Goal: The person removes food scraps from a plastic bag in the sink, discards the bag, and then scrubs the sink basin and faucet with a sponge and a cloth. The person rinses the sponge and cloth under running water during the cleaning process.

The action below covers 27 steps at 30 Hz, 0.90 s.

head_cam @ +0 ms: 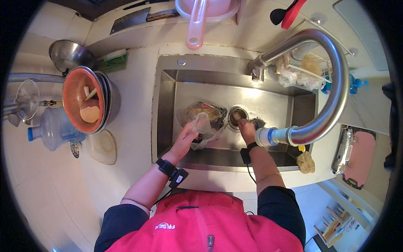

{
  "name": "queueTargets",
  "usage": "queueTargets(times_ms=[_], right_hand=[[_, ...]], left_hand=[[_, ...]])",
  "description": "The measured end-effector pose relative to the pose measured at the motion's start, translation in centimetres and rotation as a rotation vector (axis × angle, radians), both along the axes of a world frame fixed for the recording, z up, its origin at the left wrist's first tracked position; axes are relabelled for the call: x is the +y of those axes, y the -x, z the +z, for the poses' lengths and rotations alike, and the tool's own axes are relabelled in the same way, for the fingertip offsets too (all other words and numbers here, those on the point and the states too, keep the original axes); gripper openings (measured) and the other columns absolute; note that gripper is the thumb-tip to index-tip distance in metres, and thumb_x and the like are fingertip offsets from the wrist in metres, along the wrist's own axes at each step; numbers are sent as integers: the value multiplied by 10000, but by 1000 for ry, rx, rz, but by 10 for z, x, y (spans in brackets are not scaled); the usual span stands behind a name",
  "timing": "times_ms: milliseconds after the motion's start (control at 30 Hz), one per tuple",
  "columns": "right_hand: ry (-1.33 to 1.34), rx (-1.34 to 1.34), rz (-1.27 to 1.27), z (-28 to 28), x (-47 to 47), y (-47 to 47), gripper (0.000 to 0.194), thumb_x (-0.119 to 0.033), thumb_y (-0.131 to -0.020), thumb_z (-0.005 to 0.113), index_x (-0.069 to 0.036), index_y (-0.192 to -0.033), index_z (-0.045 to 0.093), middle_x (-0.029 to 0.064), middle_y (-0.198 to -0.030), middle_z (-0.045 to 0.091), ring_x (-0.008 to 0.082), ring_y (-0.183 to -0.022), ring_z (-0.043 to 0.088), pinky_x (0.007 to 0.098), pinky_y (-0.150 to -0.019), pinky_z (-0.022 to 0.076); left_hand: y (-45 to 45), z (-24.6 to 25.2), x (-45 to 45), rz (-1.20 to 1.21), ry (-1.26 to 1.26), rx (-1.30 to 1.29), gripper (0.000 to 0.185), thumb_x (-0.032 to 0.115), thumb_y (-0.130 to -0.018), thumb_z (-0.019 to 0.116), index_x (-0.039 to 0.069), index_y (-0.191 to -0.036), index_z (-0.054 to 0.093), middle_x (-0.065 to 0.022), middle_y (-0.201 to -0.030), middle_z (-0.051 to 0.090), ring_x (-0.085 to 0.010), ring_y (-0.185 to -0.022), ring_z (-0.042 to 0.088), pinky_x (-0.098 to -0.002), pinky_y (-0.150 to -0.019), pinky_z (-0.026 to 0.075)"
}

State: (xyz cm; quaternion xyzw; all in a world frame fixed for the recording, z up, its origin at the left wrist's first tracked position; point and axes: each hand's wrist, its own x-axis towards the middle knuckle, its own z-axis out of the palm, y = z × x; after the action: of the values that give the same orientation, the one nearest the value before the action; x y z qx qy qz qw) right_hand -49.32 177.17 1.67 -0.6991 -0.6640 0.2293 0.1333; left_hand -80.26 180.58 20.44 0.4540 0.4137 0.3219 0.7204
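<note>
My left hand [185, 138] grips the rim of a clear plastic bag [201, 126] on the floor of the stainless steel sink [201, 89]. Mixed scraps [204, 110] show through the bag's thin film. To its right is the round sink drain [238, 115], with a perforated strainer inside. My right hand [247, 129] reaches down to the drain's near edge, fingertips at the strainer; whether they pinch it is hidden. A dark mesh scouring pad [258, 122] lies just right of the drain, partly behind that hand.
A curved metal faucet [337, 72] arches over the right side, its nozzle [267, 136] close to my right wrist. Left of the sink stand stacked bowls with an orange colander [70, 100] on top. A brown cloth [305, 162] hangs at the near right corner.
</note>
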Motion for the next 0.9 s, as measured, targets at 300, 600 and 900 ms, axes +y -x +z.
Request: queueTargets(times_ms=[300, 600, 900], right_hand=[[48, 160, -113, 0, 16, 16, 254, -263, -834, 554, -38, -882, 662, 203, -802, 639, 356, -763, 635, 408, -674, 529], [752, 636, -488, -1, 11, 78, 378, -364, -810, 643, 12, -830, 611, 126, -735, 613, 208, -598, 598, 329, -527, 505], [286, 1383, -256, 97, 9, 97, 226, -191, -958, 454, -18, -1060, 558, 69, -876, 630, 155, -776, 586, 290, -736, 463]], left_hand=[[4, -2, 6, -39, -163, 172, 293, 207, -964, 369, 21, -1162, 477, -99, -1108, 597, -189, -1076, 511, -340, -990, 340], [16, -4, -3, -52, -67, 295, 185, 177, -972, 362, 34, -1072, 423, -110, -991, 627, -145, -877, 574, -296, -783, 461], [19, 1, -7, -77, -242, 424, 360, 100, -807, 633, 16, -1079, 413, -126, -1078, 588, -230, -986, 572, -353, -828, 455]])
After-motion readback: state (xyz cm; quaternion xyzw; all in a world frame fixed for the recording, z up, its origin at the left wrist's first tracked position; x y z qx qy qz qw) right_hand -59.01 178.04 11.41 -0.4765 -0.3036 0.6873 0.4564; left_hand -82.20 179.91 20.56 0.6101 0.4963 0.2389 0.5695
